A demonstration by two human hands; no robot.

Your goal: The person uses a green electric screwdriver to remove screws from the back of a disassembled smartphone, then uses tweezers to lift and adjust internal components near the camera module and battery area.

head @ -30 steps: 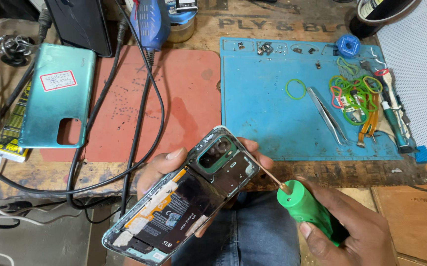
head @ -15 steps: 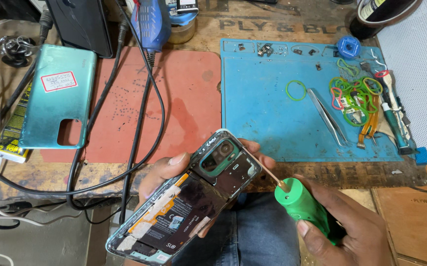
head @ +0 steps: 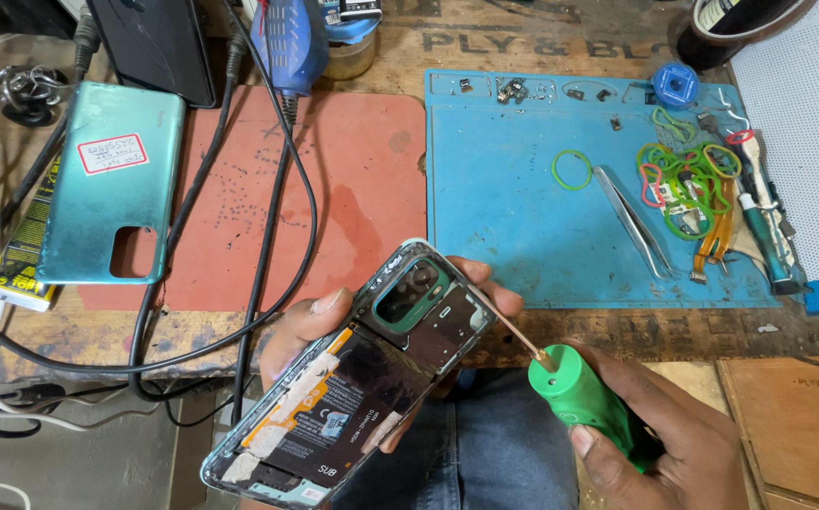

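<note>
My left hand [head: 310, 326] holds an opened smartphone [head: 353, 378] from underneath, its back cover off so the black battery, the orange and white strips and the camera module show. The phone tilts, camera end up and to the right. My right hand [head: 650, 439] grips a green-handled screwdriver [head: 574, 397]. Its thin metal shaft runs up-left, with the tip touching the phone's upper right edge by the camera plate. The removed teal back cover [head: 112, 194] lies flat on the bench at the left.
A blue work mat [head: 523, 217] carries tweezers [head: 636, 222], coloured rubber bands [head: 683, 184], small screws and a second screwdriver [head: 763, 231]. A red mat [head: 343, 170] lies in the middle, crossed by black cables [head: 272, 217]. A wooden board [head: 796, 425] sits at the lower right.
The phone and both hands have shifted slightly. The screwdriver tip stays at the phone's upper edge near the camera plate.
</note>
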